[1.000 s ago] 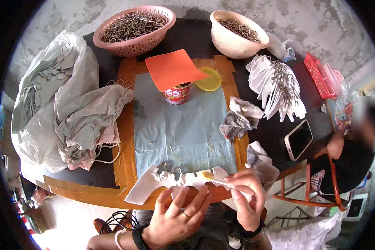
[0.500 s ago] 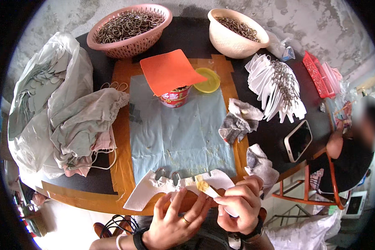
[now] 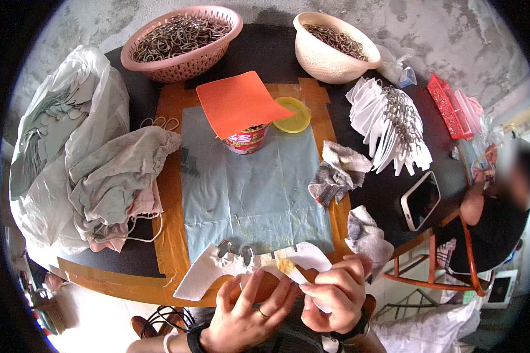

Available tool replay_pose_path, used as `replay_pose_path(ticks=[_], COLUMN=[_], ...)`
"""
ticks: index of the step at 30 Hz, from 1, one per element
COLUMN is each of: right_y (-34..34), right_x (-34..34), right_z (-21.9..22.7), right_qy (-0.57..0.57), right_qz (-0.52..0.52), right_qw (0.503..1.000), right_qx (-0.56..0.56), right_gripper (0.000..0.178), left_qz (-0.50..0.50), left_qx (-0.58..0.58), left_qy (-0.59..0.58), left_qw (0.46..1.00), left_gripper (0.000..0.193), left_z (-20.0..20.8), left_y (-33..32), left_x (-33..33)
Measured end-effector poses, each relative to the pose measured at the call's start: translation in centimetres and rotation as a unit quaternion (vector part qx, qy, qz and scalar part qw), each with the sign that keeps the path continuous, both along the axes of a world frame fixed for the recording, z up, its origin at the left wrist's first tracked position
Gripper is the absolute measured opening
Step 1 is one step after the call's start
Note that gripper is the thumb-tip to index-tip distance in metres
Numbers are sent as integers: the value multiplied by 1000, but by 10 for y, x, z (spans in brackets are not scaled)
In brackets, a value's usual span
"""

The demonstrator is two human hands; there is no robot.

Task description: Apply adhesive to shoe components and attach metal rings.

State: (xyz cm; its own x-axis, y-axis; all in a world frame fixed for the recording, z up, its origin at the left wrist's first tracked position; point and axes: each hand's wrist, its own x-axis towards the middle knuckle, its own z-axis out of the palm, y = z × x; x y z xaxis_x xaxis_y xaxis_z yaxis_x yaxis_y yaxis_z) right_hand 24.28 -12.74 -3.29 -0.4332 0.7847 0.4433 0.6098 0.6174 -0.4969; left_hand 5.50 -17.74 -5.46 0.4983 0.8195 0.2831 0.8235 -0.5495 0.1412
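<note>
At table edge [image 3: 113,280], left hand [image 3: 245,313] spread, right hand [image 3: 337,296] curled

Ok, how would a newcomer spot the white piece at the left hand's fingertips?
On the dark table, find the blue sheet in the middle. Across its near edge, beside the left hand, is the curved white piece. Unlike the fanned bunch of white pieces at the right, it is single, with two metal loops near its far edge.
</note>
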Motion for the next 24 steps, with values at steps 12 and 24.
replay_pose_path(ticks=[12, 24], right_y=[4, 2], right_x=[-10, -2], right_z=[-2, -1], right_qy=[-11, 6], right_qz=[-47, 11], right_qw=[999, 1000], right_qx=[15, -7], right_gripper=[25, 28], left_qz=[-4, -10], left_qx=[-30, -34], left_qy=[12, 15], left_qw=[999, 999], left_gripper=[53, 43], left_z=[-6, -8], left_y=[-4, -4], left_x=[-1, -3])
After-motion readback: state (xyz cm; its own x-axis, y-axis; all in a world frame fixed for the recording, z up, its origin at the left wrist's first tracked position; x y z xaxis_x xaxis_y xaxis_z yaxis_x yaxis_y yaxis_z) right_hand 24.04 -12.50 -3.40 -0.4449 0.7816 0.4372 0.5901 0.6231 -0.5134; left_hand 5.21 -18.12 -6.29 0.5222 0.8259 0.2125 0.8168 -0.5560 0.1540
